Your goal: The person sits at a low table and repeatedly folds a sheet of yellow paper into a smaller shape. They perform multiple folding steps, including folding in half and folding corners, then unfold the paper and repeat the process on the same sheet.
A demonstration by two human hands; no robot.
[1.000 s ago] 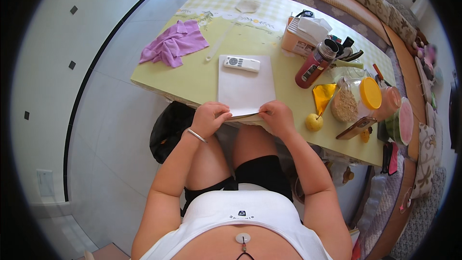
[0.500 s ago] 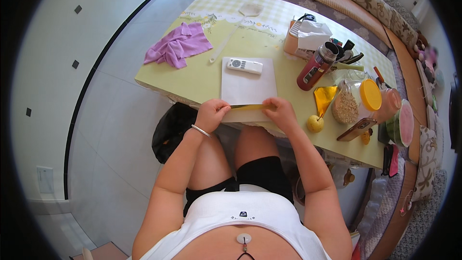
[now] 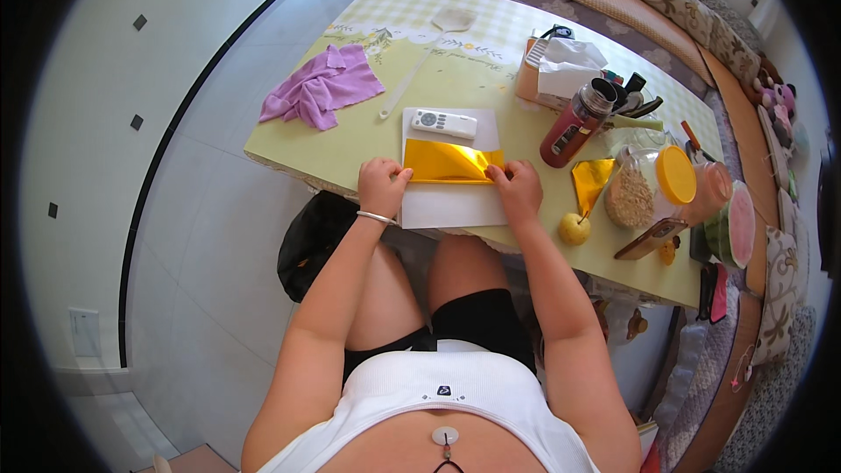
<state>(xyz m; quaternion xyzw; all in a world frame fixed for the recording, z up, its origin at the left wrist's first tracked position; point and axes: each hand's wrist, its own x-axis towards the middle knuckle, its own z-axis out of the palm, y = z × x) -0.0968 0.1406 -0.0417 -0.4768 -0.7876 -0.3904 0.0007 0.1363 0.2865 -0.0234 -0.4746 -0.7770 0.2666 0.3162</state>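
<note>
A shiny gold foil sheet (image 3: 442,163) is stretched between my two hands over a white sheet of paper (image 3: 451,208). My left hand (image 3: 383,186) pinches its left near corner; a light bracelet circles that wrist. At the right near corner, my right hand (image 3: 517,187) has finger and thumb closed on the foil. The foil is wider front to back than a strip, with a crease toward its right end. Just beyond it, a white remote control (image 3: 444,123) lies on the far part of the paper.
Left on the table are a purple cloth (image 3: 324,88) and a pale spatula (image 3: 410,79). To the right stand a tissue box (image 3: 561,79), red flask (image 3: 574,127), another gold foil piece (image 3: 592,182), a yellow pear (image 3: 575,229), lidded jar (image 3: 632,188), phone (image 3: 650,238) and cut watermelon (image 3: 740,223).
Both hands have moved forward, away from me. The foil, earlier seen nearly edge-on at the paper's near part, now shows its broad face close to the remote control.
</note>
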